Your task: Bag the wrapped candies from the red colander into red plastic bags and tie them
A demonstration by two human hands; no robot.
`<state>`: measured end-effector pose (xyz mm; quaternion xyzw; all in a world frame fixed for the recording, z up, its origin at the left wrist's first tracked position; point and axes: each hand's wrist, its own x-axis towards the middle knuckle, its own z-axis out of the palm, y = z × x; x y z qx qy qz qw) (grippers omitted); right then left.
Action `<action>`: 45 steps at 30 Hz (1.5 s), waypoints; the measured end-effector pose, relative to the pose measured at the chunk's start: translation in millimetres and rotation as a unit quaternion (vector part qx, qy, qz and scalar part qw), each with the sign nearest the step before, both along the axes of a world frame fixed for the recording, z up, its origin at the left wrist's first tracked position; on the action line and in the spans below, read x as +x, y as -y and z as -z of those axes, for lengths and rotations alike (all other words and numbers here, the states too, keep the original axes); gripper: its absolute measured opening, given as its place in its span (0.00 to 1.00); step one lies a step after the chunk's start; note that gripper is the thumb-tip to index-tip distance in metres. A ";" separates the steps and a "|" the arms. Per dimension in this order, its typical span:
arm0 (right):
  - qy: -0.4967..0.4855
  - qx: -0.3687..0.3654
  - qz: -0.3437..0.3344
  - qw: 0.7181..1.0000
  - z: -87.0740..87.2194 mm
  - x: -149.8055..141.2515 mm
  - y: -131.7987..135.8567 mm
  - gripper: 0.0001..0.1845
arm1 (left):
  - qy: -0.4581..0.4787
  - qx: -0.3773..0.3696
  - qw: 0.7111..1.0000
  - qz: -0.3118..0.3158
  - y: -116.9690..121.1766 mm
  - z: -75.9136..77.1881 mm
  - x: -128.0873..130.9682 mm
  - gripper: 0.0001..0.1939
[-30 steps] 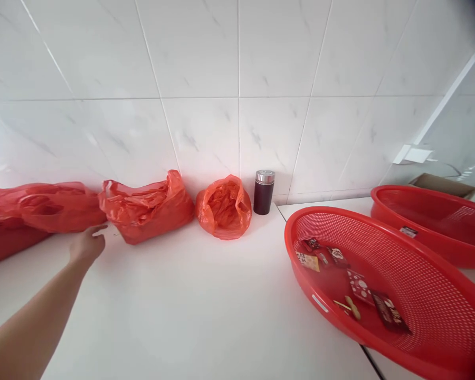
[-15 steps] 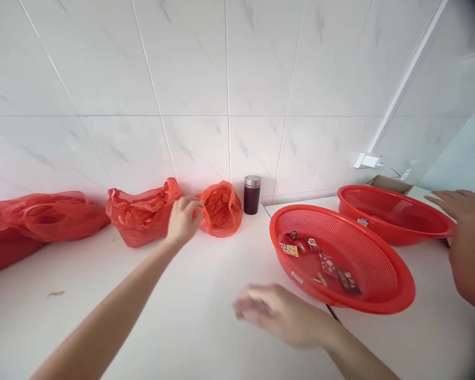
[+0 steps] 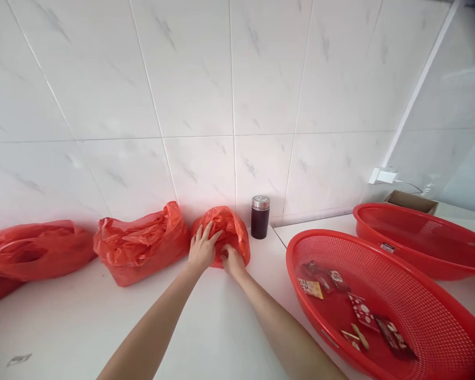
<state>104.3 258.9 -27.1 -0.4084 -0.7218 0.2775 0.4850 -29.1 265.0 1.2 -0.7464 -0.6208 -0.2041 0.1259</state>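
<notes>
A small red plastic bag (image 3: 237, 224) stands against the tiled wall with its mouth facing me. My left hand (image 3: 203, 247) lies over the left side of the mouth, its fingers spread and touching the film. At the front rim is my right hand (image 3: 234, 261), fingers curled into the opening and pinching the plastic; its fingertips are partly hidden. What lies deep inside the bag cannot be seen. Just right of it stands a dark bottle (image 3: 260, 217) with a silver lid.
To the left are a larger red bag (image 3: 142, 258) and another red bag (image 3: 59, 253). At right a red mesh basket (image 3: 415, 274) holds several small snack packets (image 3: 364, 311). Behind it are a second red basket (image 3: 411, 240) and a cardboard box (image 3: 411, 201). A co-worker's fingers show at the right edge.
My left hand has moved right onto the small bag. My right hand has come forward from the table to the bag's rim. The view has shifted, and the co-worker's hand has mostly left it.
</notes>
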 end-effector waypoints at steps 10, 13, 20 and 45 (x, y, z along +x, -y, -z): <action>-0.133 0.144 0.006 0.981 -50.8 65.1 162.2 0.06 | 0.036 -0.108 0.993 -0.045 -22.8 0.0 11.4 0.25; -0.184 0.201 -0.019 0.962 -68.1 80.3 210.1 0.13 | 0.066 -0.123 0.989 -0.043 -14.8 -9.8 18.9 0.26; -0.153 0.068 0.008 0.986 -52.3 118.1 236.4 0.09 | 0.171 -0.090 0.981 0.014 56.1 -74.1 7.5 0.17; -0.094 0.017 0.050 0.994 -66.0 149.3 264.2 0.10 | 0.053 -0.169 0.979 -0.100 179.9 -15.6 -24.9 0.17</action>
